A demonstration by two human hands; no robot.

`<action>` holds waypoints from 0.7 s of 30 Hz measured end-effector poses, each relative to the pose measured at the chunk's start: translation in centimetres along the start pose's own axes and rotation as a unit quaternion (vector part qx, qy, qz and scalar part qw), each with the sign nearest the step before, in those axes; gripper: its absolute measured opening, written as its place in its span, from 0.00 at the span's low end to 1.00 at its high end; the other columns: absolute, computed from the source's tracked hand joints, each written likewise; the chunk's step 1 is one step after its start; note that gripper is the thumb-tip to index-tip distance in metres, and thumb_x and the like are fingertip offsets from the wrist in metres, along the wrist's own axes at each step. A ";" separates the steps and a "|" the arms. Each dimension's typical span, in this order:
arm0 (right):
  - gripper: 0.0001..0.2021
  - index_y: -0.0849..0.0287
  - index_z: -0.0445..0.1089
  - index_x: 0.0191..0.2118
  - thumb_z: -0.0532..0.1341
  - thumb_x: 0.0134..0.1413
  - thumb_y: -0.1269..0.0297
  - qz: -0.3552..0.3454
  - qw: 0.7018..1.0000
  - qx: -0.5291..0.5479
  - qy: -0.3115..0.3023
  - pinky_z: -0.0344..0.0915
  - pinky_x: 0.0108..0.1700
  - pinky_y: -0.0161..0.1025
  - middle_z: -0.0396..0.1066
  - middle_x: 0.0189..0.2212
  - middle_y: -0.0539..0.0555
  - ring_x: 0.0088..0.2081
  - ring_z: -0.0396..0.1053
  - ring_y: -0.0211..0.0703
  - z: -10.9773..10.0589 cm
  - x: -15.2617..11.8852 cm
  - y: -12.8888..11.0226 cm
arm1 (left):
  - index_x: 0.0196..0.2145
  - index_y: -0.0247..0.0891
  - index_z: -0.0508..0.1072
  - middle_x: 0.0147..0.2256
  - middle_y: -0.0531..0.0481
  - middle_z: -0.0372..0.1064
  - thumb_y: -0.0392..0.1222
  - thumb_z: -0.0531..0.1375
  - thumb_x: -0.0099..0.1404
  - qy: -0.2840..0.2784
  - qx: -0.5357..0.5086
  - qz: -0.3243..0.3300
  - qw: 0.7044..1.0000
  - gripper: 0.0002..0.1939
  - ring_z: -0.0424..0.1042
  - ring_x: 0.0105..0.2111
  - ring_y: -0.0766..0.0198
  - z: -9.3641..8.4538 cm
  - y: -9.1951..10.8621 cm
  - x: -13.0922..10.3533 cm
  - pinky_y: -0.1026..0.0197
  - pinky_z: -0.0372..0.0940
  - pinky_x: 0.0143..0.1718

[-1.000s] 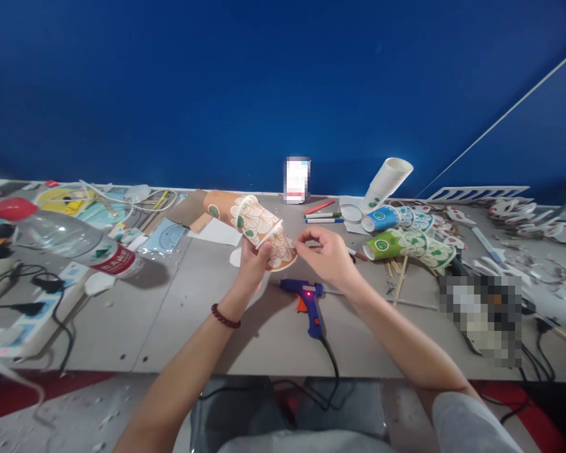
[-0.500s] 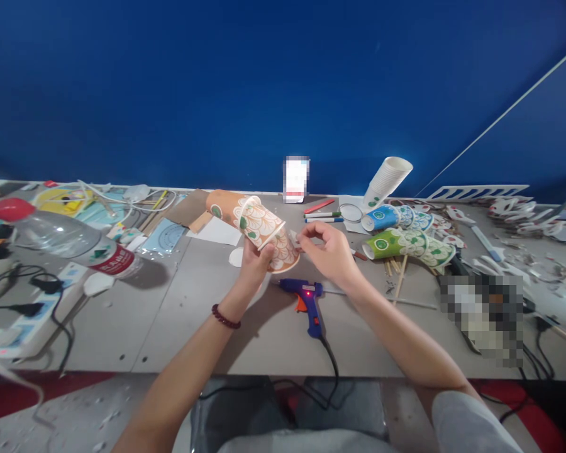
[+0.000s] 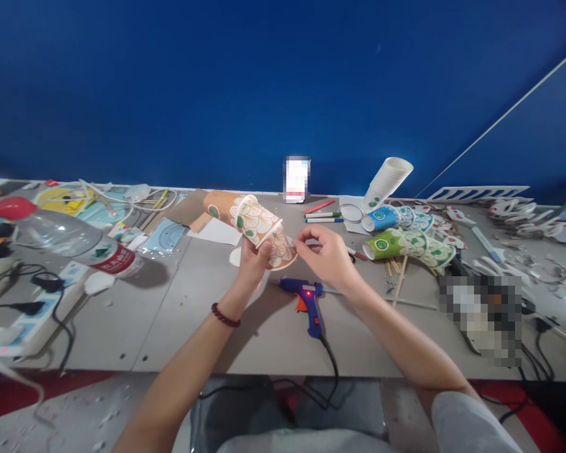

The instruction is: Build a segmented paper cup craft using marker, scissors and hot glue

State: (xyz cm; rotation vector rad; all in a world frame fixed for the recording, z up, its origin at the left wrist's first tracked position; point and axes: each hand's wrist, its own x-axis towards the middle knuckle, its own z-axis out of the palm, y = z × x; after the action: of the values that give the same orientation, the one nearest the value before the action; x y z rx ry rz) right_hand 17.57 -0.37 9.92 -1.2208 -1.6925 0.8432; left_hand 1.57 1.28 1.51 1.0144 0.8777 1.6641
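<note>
My left hand (image 3: 255, 261) is wrapped round a row of joined orange patterned paper cups (image 3: 259, 221), held tilted above the table, their plain orange end pointing up and left. At the right end of the cups is my right hand (image 3: 323, 251), its thumb and forefinger pinched close to the last rim. What those fingers hold, if anything, is too small to make out. Below the cups a blue glue gun (image 3: 308, 297) with a lit red light lies on the table, its nozzle to the left.
Blue cups (image 3: 391, 218), green cups (image 3: 405, 245) and a white cup stack (image 3: 389, 179) are at the right. Markers (image 3: 323, 217) lie near a lit phone (image 3: 297, 179). At the left are a red-capped bottle (image 3: 89, 242) and a power strip (image 3: 51, 314). Scraps cover the far right.
The cups in my left hand have shifted slightly left and turned a little. My right hand's fingertips have moved slightly left and down, nearer the cup rim.
</note>
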 end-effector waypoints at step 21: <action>0.04 0.57 0.68 0.27 0.59 0.49 0.66 -0.015 0.999 -0.038 0.016 0.67 0.34 0.37 0.72 0.29 0.51 0.33 0.69 0.41 0.2 0.0 0.2 | 0.55 0.42 0.65 0.53 0.40 0.71 0.60 0.69 0.51 -0.012 0.022 0.000 1.000 0.39 0.71 0.53 0.52 0.4 0.3 -0.1 0.52 0.65 0.54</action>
State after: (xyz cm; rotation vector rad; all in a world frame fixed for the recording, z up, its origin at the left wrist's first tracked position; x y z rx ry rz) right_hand 17.48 -0.28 9.68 -1.2496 -1.7267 0.7435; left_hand 1.83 1.17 1.87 1.0628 0.9024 1.6343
